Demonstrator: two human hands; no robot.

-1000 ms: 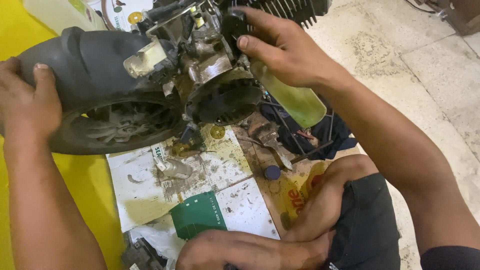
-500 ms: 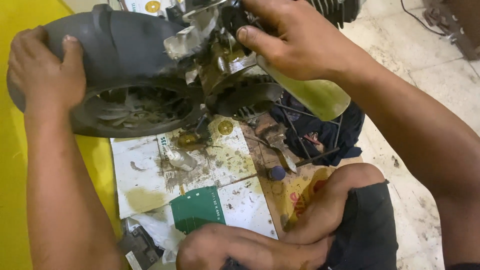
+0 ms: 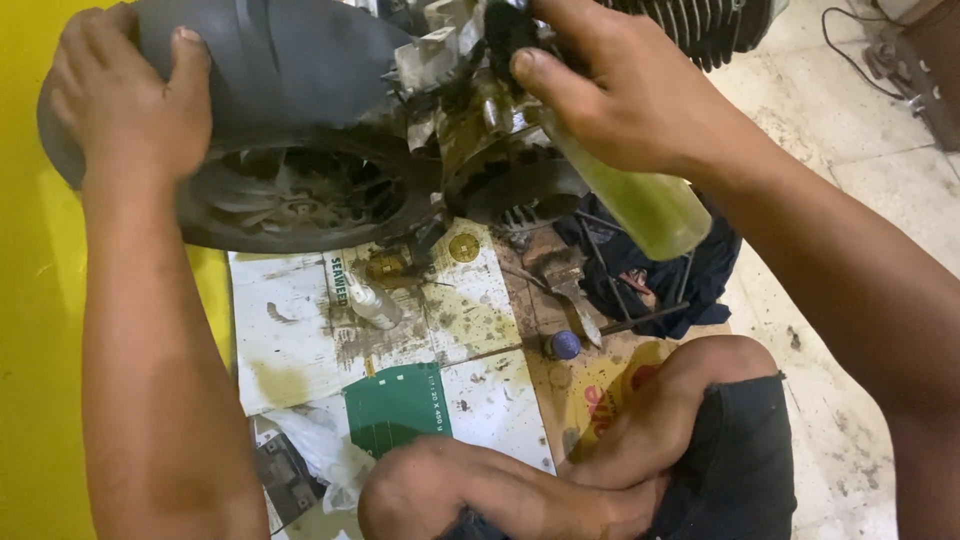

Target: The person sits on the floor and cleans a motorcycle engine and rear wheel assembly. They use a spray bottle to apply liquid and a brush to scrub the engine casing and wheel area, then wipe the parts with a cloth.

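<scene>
My left hand (image 3: pixel 125 95) grips the dark plastic cover (image 3: pixel 290 60) of a small engine, above its round fan housing (image 3: pixel 300 195). My right hand (image 3: pixel 630 95) is closed around a clear bottle of yellow-green liquid (image 3: pixel 640 200), tilted with its top end at the greasy metal middle of the engine (image 3: pixel 490 125). The bottle's top is hidden behind my fingers. The engine is held up off the floor, over stained cardboard.
Flattened white and green cardboard (image 3: pixel 400 350) lies under the engine, soiled with oil. On it sit a small blue cap (image 3: pixel 565 345), a metal tool (image 3: pixel 570 285) and a dark cloth (image 3: pixel 650 270). My bent legs (image 3: pixel 600 460) are in front. Tiled floor (image 3: pixel 850 170) lies to the right, a yellow surface (image 3: pixel 40 350) to the left.
The engine and both hands sit higher in view and look larger than before. My right hand keeps the bottle at the engine's middle; my left hand stays on the cover.
</scene>
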